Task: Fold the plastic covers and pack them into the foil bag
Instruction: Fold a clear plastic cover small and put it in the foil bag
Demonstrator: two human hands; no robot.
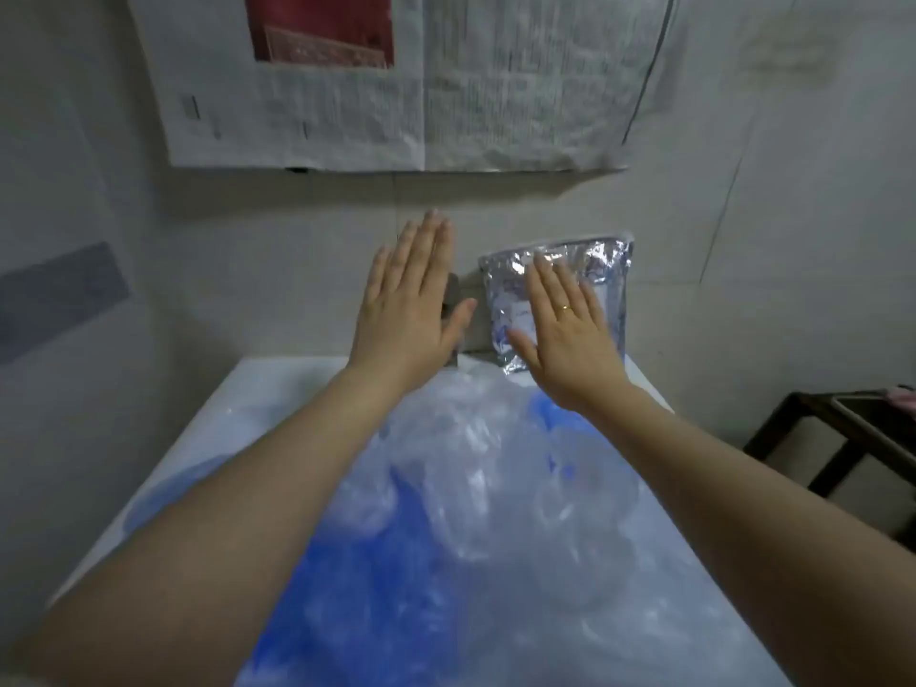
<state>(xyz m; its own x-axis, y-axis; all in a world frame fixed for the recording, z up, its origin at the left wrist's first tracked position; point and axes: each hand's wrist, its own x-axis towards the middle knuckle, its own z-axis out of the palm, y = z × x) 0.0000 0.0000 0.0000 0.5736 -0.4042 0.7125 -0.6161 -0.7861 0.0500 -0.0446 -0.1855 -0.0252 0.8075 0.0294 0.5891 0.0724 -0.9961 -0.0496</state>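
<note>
A heap of clear and blue plastic covers [476, 488] lies crumpled over the white table [208, 414]. The silver foil bag [602, 285] leans upright against the wall at the table's far edge. My left hand [406, 309] is raised above the far end of the table, fingers straight and together, palm down, holding nothing. My right hand [565, 329] hovers flat in front of the foil bag, fingers straight, a ring on one finger; I cannot tell whether it touches the bag.
A newspaper sheet [396, 81] hangs on the wall above. A grey fitting [453, 295] shows on the wall behind my left hand. A dark wooden stand [852, 438] is at the right, beside the table.
</note>
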